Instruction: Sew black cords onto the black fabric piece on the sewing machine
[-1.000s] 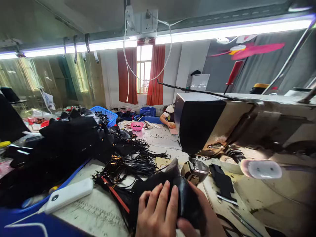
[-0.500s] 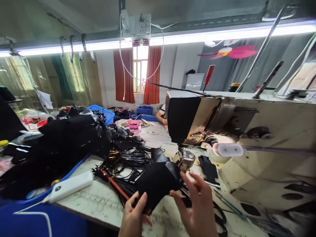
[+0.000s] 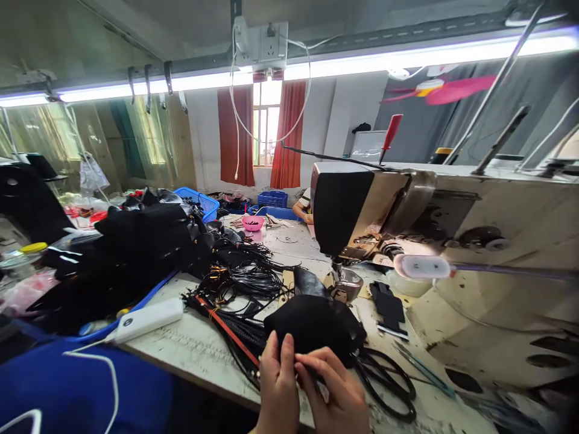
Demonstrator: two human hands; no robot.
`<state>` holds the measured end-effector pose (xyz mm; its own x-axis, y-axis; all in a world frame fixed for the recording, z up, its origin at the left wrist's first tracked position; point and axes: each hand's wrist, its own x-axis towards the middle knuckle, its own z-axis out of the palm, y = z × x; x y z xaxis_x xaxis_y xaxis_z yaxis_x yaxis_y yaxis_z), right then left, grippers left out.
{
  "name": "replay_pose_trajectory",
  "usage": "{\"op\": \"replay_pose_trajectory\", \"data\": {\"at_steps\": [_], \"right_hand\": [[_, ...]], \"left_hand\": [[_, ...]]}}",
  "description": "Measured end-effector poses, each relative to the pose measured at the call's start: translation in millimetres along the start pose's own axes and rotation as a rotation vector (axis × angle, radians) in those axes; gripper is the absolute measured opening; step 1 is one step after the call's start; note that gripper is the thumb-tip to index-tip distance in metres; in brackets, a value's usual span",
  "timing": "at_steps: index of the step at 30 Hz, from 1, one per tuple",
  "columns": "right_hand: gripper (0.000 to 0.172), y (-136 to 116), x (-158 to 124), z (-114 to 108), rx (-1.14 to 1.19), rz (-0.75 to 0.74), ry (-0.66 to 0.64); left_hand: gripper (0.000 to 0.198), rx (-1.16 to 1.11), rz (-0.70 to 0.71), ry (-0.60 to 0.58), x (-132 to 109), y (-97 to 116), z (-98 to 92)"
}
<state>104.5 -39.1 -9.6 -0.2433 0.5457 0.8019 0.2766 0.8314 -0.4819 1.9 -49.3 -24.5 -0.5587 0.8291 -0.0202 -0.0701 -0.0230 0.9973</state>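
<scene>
A black fabric piece [image 3: 312, 322] with shiny dark parts lies in front of the sewing machine [image 3: 344, 211], below its needle area. My left hand [image 3: 279, 383] pinches the near edge of this piece between thumb and fingers. Close beside it, my right hand [image 3: 335, 386] is closed at the same edge, its fingertips nearly touching the left ones; the exact grip is partly hidden. Black-handled scissors [image 3: 391, 392] lie just right of my right hand, their blades covered by the fabric. Tweezers [image 3: 427, 369] rest further right.
Black cords [image 3: 246, 277] and a pile of black pieces [image 3: 145, 235] fill the left side. A white power bank [image 3: 149, 319] lies at the table's front edge. A flat black part [image 3: 388, 304] sits beside the needle area. Another person's arm [image 3: 302, 210] shows behind the machine.
My right hand has moved left and down, from spread fingers to a pinch beside my left hand. The fabric has turned and its near edge has come up. The view has shifted slightly.
</scene>
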Motion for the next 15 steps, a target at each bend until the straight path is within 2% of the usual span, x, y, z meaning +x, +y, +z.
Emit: {"op": "replay_pose_trajectory", "data": {"at_steps": [2,4,5,9,11,12,13,15], "right_hand": [[0.016,-1.9,0.5,2.2,-0.066,0.027,0.09],[0.007,-2.0,5.8,-1.6,-0.117,0.078,0.209],[0.004,-1.2,9.9,-5.4,-0.128,0.119,0.266],[0.017,6.0,26.8,-21.5,-0.079,0.31,0.401],[0.021,10.4,30.2,-21.9,0.024,0.353,0.396],[0.021,12.8,30.0,-19.5,0.082,0.372,0.363],[0.02,15.6,28.7,-15.9,0.136,0.405,0.323],[0.024,22.9,23.0,-8.4,0.208,0.5,0.236]], "left_hand": [[0.053,0.175,0.231,0.118,2.2,4.7,3.8],[0.048,0.301,0.432,0.209,5.0,10.0,-0.2],[0.048,0.331,0.493,0.226,6.4,13.5,-5.9],[0.039,0.376,0.602,0.224,10.8,34.9,-45.5],[0.034,0.467,0.706,0.219,16.8,49.7,-66.4],[0.033,0.517,0.768,0.271,23.4,58.5,-75.5],[0.034,0.558,0.826,0.349,33.5,68.5,-83.9],[0.036,0.557,0.884,0.586,66.0,93.2,-99.4]]}}
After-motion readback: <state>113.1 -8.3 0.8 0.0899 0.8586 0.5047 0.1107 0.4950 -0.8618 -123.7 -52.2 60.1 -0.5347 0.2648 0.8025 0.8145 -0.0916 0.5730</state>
